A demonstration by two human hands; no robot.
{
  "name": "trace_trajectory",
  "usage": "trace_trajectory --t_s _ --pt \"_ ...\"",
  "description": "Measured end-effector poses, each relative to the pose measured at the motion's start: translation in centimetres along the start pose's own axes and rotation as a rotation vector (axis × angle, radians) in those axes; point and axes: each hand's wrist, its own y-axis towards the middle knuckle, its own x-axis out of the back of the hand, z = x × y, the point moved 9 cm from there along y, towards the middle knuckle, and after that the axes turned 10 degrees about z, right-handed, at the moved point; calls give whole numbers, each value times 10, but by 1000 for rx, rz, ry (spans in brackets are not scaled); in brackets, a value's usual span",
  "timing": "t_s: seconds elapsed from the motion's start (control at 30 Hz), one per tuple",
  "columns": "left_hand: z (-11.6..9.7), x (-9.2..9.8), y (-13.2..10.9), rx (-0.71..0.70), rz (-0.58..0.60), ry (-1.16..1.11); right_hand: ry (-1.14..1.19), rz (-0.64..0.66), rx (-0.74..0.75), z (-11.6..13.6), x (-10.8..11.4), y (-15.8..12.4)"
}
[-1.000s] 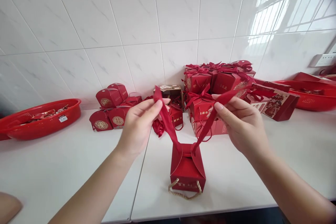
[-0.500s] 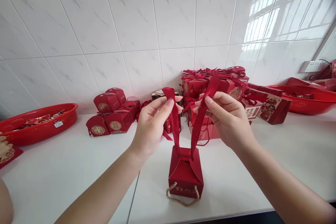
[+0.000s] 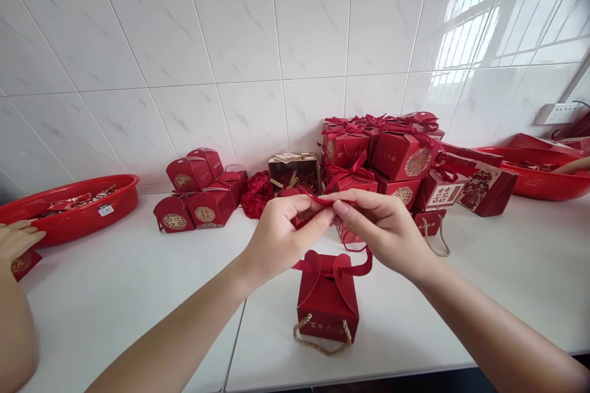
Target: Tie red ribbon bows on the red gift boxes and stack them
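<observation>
A small red gift box with a twisted rope handle stands upright on the table in front of me. A red ribbon runs through its folded top and loops out at both sides. Above the box, my left hand pinches the ribbon between thumb and fingers. My right hand pinches it too, its thumb tip against the left one. The ribbon's ends are mostly hidden by my fingers.
Stacked red gift boxes stand by the tiled wall, with a smaller group left of them. A heap of ribbon lies between. Red basins flank the table. Another person's hand is at the left edge.
My hands have come together, from holding the two ribbon ends apart and raised to meeting over the box. The ribbon has gone from taut upright strips to slack loops.
</observation>
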Motion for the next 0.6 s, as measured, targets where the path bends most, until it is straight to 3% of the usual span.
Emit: trace_trajectory --t_s 0.13,0.27,0.4,0.5,0.6 --pt "21 -5 0 123 164 -171 -227 69 142 0 4 -3" --pt "42 -2 -2 218 200 -418 -660 156 418 14 -2 -17" --pt "41 -10 -4 213 301 -522 -919 149 504 14 -8 -25" --pt "30 -11 -7 116 264 -282 -912 118 499 13 -10 -26" --pt "11 8 -22 -36 -8 259 -801 -75 438 15 3 -35"
